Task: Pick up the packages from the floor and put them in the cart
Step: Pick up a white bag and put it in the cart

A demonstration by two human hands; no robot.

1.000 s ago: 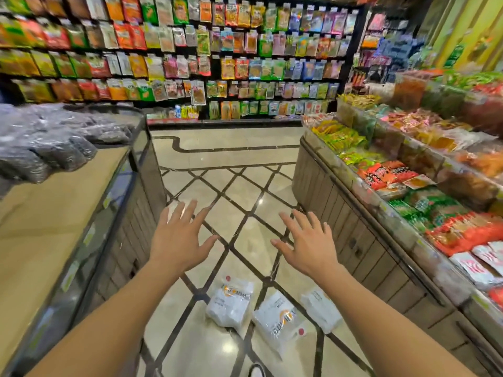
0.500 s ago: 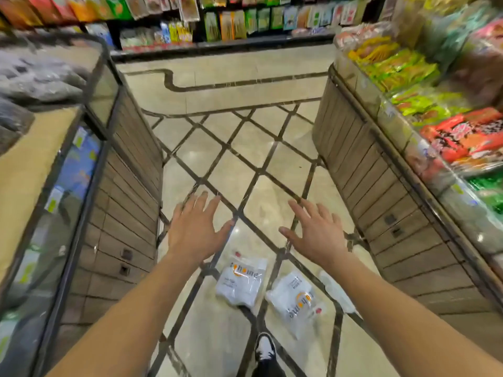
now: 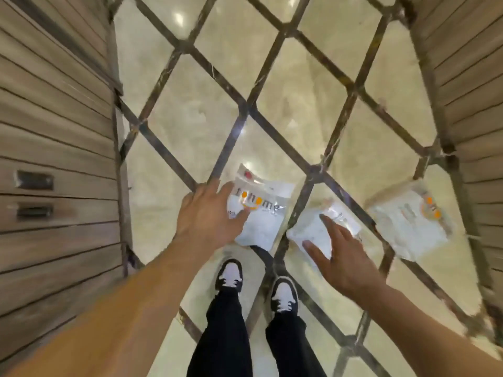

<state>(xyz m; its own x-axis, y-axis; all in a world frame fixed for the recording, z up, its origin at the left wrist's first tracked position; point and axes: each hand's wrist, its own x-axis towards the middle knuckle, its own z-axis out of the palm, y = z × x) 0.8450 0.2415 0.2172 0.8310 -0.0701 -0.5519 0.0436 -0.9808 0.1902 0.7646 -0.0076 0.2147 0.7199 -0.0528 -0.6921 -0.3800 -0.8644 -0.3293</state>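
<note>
Three white plastic packages lie on the tiled floor just ahead of my feet. The left package [image 3: 262,213] has orange lettering, and my left hand [image 3: 209,216] is spread open over its left edge. Over the near corner of the middle package [image 3: 315,229] my right hand [image 3: 343,259] reaches with fingers apart. The right package [image 3: 408,221] lies untouched further right, blurred. Neither hand holds anything. No cart is in view.
Wooden slatted display counters flank the aisle, one on the left [image 3: 54,159] and one on the right [image 3: 473,91]. The marble floor [image 3: 217,91] with dark diagonal strips stretches ahead. My two black-and-white shoes [image 3: 255,281] stand just behind the packages.
My view has tipped from the shelves straight down to the floor. Both hands have dropped from in front of me to the left and middle packages.
</note>
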